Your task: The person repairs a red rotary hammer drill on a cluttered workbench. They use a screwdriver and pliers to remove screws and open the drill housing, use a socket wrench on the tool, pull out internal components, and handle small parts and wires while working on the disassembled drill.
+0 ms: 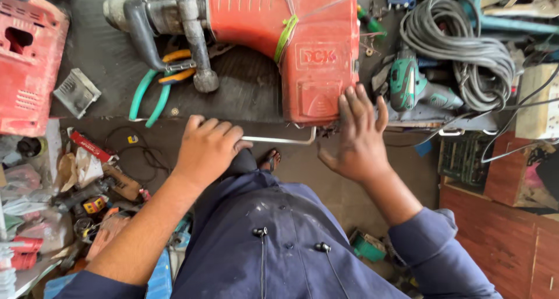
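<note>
1. Far left of the hammer, a separate red cover sits on the counter, with a small grey plate just beside it. So some casing is already off something, though I can't tell which tool it belongs to.
2. Still left of the hammer body: its grey side handle, with green-handled pliers lying under it, untouched.
3. Left hand is below the hammer at the counter edge, fingers curled shut around a thin bent metal rod that runs toward the hammer's lower corner.
4. The hammer itself: big red demolition-type body lying flat on the counter, housing closed up, dusty and scuffed, with a green tie round its middle. Looks like the work's barely started, nothing's opened on it yet.
5. Right hand is flat against the hammer's bottom right corner, fingers spread, steadying rather than gripping.
6. Right of the hammer: a green drill and a grey cable coil.
</note>
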Demonstrator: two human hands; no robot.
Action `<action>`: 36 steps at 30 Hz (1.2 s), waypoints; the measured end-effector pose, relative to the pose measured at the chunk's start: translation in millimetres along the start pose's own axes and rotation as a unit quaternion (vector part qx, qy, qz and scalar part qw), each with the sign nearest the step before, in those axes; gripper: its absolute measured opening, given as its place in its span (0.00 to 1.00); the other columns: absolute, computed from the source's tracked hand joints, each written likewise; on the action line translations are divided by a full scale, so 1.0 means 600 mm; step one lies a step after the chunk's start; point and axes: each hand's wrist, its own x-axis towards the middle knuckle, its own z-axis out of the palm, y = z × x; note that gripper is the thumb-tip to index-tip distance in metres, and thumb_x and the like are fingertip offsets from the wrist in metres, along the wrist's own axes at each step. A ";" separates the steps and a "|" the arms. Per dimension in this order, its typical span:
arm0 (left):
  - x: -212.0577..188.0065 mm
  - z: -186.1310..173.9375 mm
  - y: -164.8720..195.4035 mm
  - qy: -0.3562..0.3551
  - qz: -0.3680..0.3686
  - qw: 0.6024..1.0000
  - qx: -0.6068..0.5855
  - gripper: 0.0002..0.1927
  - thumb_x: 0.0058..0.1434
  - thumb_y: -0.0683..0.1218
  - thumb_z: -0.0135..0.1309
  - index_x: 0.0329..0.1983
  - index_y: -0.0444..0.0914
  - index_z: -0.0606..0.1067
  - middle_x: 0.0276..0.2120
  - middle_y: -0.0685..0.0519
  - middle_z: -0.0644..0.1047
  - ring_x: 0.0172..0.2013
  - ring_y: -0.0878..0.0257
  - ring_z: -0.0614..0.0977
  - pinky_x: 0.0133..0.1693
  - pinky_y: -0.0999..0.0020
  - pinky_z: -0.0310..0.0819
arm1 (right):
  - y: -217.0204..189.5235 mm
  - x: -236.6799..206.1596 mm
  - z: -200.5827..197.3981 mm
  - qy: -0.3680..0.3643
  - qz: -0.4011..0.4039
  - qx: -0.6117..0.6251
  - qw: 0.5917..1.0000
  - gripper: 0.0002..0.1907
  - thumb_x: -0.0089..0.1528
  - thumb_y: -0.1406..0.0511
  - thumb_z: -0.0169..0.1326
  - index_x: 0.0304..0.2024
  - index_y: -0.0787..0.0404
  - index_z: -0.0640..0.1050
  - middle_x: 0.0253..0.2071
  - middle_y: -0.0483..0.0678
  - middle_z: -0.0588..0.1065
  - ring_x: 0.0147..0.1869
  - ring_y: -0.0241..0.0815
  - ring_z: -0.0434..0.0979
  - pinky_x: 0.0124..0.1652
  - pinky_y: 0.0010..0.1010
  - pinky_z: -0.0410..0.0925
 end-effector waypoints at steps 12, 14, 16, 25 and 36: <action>0.038 0.052 -0.001 -0.315 -0.024 0.942 -0.116 0.23 0.67 0.62 0.47 0.31 0.41 0.79 0.27 0.45 0.81 0.31 0.44 0.82 0.33 0.46 0.74 | 0.031 0.144 0.018 -0.046 0.041 0.023 0.998 0.39 0.66 0.48 0.61 0.71 0.63 0.69 0.76 0.57 0.59 0.81 0.62 0.51 0.74 0.62 0.43; 0.043 0.055 -0.003 -0.289 -0.009 0.948 -0.136 0.23 0.65 0.62 0.48 0.30 0.40 0.80 0.28 0.45 0.81 0.31 0.44 0.82 0.33 0.46 0.74 | 0.035 0.144 0.021 -0.048 0.048 0.032 0.997 0.40 0.66 0.47 0.60 0.72 0.63 0.68 0.76 0.57 0.59 0.82 0.62 0.50 0.74 0.62 0.43; 0.052 0.058 -0.008 -0.263 0.002 0.950 -0.168 0.24 0.64 0.63 0.49 0.29 0.40 0.80 0.28 0.46 0.82 0.31 0.44 0.82 0.32 0.46 0.74 | 0.034 0.148 0.018 -0.049 0.058 0.042 0.996 0.40 0.65 0.47 0.59 0.72 0.62 0.68 0.77 0.57 0.58 0.82 0.62 0.50 0.75 0.61 0.43; 0.081 0.087 -0.029 -0.390 -0.087 0.909 -0.121 0.25 0.59 0.66 0.54 0.24 0.41 0.81 0.24 0.42 0.80 0.29 0.42 0.82 0.34 0.47 0.76 | 0.033 0.243 -0.032 -0.222 0.152 0.037 0.962 0.42 0.56 0.40 0.59 0.65 0.56 0.70 0.71 0.54 0.61 0.78 0.59 0.53 0.76 0.56 0.45; 0.093 0.126 -0.033 -0.291 -0.107 0.946 -0.097 0.25 0.61 0.64 0.52 0.20 0.42 0.78 0.19 0.47 0.79 0.21 0.46 0.81 0.25 0.49 0.75 | 0.144 0.383 0.046 -0.043 -0.012 0.019 0.999 0.61 0.45 0.27 0.63 0.56 0.72 0.71 0.53 0.59 0.68 0.57 0.63 0.65 0.60 0.53 0.57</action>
